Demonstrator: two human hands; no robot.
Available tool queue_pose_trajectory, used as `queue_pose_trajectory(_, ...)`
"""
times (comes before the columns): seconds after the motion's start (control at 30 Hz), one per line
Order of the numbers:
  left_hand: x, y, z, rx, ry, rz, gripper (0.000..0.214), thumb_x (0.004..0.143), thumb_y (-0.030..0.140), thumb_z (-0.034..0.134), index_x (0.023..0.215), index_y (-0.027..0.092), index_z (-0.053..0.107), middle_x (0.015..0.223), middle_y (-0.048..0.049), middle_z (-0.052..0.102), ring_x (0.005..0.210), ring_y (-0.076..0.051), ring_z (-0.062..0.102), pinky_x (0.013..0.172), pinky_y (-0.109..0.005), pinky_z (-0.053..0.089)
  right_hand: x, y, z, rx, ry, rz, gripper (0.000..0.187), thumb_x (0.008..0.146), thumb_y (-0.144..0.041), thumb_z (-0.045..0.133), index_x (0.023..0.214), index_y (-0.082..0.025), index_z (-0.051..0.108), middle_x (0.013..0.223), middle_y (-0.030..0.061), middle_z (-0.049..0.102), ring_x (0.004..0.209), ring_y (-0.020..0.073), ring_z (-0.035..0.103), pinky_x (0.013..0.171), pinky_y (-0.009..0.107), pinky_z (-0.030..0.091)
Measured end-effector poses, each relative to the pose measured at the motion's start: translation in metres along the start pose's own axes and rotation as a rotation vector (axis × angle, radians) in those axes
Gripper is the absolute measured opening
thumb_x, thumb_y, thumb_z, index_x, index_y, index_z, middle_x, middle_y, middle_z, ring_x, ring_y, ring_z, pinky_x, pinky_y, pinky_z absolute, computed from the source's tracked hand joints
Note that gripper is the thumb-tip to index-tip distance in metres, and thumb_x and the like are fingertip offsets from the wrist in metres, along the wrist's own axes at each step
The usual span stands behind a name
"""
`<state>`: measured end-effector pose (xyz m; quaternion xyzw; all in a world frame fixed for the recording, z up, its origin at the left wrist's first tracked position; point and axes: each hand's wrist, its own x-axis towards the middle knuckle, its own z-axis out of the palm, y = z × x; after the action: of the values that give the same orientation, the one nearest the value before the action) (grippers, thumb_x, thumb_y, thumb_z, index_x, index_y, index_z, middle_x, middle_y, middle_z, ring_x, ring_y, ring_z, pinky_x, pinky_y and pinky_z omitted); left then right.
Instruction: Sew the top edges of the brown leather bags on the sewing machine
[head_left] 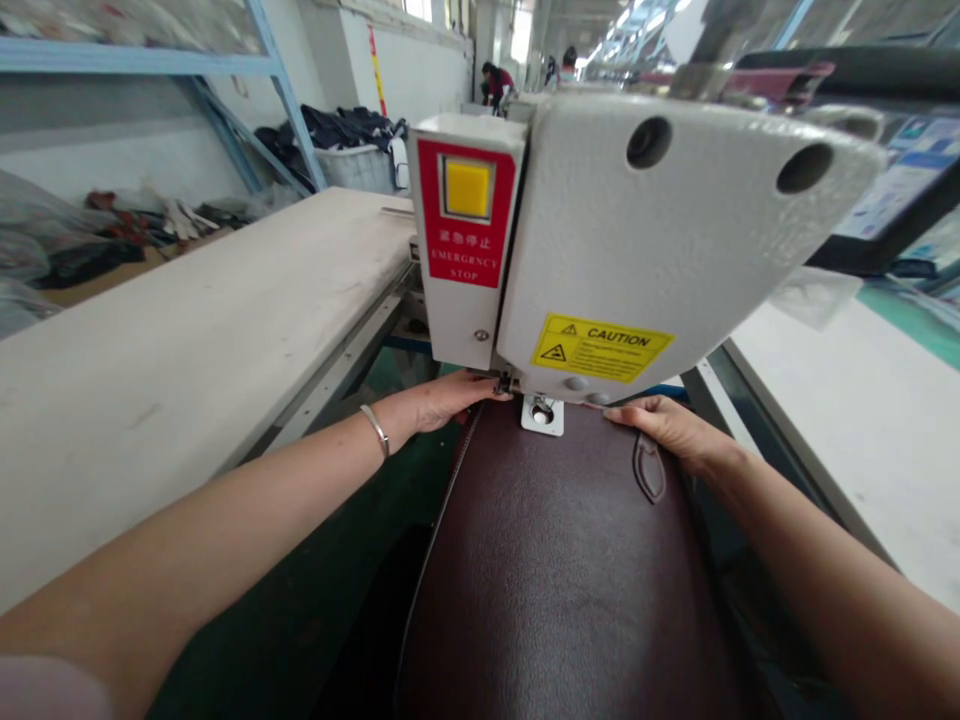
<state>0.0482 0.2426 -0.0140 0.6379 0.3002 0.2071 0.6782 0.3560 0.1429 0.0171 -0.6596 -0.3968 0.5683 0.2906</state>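
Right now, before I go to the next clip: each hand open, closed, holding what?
Left hand: at the leather piece's far left corner; grip cannot be told.
Right hand: closed on the leather piece near its far right corner.

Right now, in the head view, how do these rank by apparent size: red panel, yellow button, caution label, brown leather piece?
Largest to smallest:
1. Brown leather piece, partly nearer the camera
2. Red panel
3. Caution label
4. Yellow button
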Motion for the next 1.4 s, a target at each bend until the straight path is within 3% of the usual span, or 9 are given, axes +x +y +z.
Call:
queue_pose_trajectory(0.13,-0.001,0.001,0.002,-0.119,0.054,-0.094,0.052,0.070,0.054,0.074,0.102,0.014,0.070,0.111,-0.0137,0.068,0.111,-0.034,0.058,0.103,-0.052,0.040,0.004,0.000,-0.004,-0.007,-0.022,0.002,0.037,0.060,-0.053,0.083,0.067,-0.020,0.067,0.058,0.0043,0.061,0.055,0.0168,0.055,0.047,0.029,0.041)
queue_pose_trajectory(0.33,-0.004,0.005,0.004,-0.169,0.067,-0.106,0.039,0.065,0.049,0.076,0.081,0.015,0.067,0.078,-0.0082,0.065,0.098,-0.033,0.061,0.100,-0.054,0.041,0.003,-0.001,-0.005,0.014,-0.023,0.056,0.042,0.057,-0.055,0.085,0.064,-0.018,0.067,0.062,0.0052,0.065,0.051,0.0146,0.054,0.048,0.028,0.044)
queue_pose_trajectory(0.5,-0.008,0.010,0.006,-0.215,0.089,-0.122,0.029,0.064,0.042,0.074,0.074,0.016,0.064,0.070,-0.0050,0.060,0.090,-0.030,0.061,0.094,-0.051,0.043,0.004,-0.002,-0.005,0.047,-0.019,0.058,0.040,0.058,-0.052,0.085,0.076,-0.019,0.072,0.065,0.0060,0.068,0.061,0.0194,0.062,0.054,0.030,0.050)
queue_pose_trajectory(0.9,-0.011,0.012,0.005,-0.211,0.123,-0.158,0.032,0.062,0.042,0.076,0.073,0.016,0.062,0.071,-0.0052,0.061,0.082,-0.025,0.060,0.088,-0.045,0.047,0.004,0.000,-0.006,0.024,-0.005,0.038,0.050,0.048,-0.060,0.088,0.058,-0.018,0.063,0.058,0.0029,0.061,0.047,0.0107,0.047,0.043,0.025,0.036)
queue_pose_trajectory(1.2,-0.005,0.005,0.001,-0.264,-0.015,-0.161,0.042,0.061,0.041,0.080,0.093,0.014,0.072,0.102,-0.0127,0.071,0.110,-0.036,0.060,0.102,-0.054,0.042,0.004,0.000,-0.006,-0.039,-0.002,-0.040,0.041,0.058,-0.055,0.085,0.063,-0.020,0.064,0.055,0.0034,0.059,0.055,0.0175,0.055,0.048,0.029,0.043)
queue_pose_trajectory(1.3,-0.005,0.007,0.001,-0.236,-0.070,-0.094,0.041,0.065,0.037,0.079,0.099,0.014,0.072,0.108,-0.0121,0.071,0.119,-0.035,0.057,0.110,-0.055,0.036,0.003,0.000,-0.006,-0.061,-0.008,-0.072,0.041,0.060,-0.056,0.084,0.065,-0.020,0.065,0.054,0.0035,0.059,0.059,0.0201,0.058,0.051,0.030,0.045)
queue_pose_trajectory(1.4,-0.009,0.016,0.007,-0.147,-0.181,0.013,0.051,0.071,0.032,0.079,0.118,0.017,0.067,0.127,-0.0104,0.065,0.134,-0.030,0.047,0.118,-0.050,0.027,0.000,-0.003,-0.004,-0.108,0.003,-0.085,0.044,0.061,-0.060,0.082,0.065,-0.020,0.066,0.056,0.0041,0.060,0.060,0.0201,0.058,0.051,0.030,0.045)
